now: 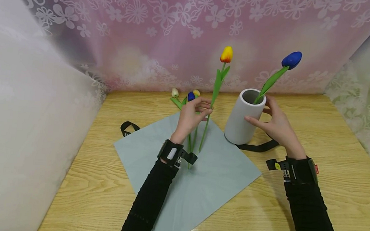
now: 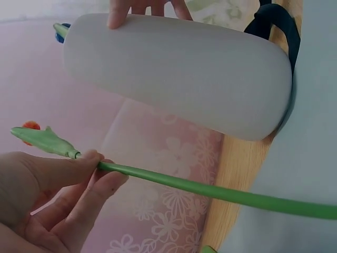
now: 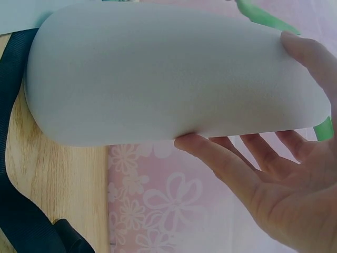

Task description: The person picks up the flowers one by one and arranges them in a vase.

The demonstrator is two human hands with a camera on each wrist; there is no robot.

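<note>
My left hand pinches the green stem of a yellow-and-orange tulip between thumb and fingers, bloom upward. The stem crosses the left wrist view, its lower end over the grey-blue sheet. To the right, my right hand grips the white vase near its rim, thumb on the near side and fingers around the far right side. A blue tulip leans out of the vase's mouth to the right. In the right wrist view the fingertips touch the vase wall.
Behind my left hand lie more tulips, one with a white bloom and one with a blue bloom, partly hidden. The grey-blue sheet covers the wooden table's middle. A black strap runs beside the vase base. A flowered curtain hangs behind.
</note>
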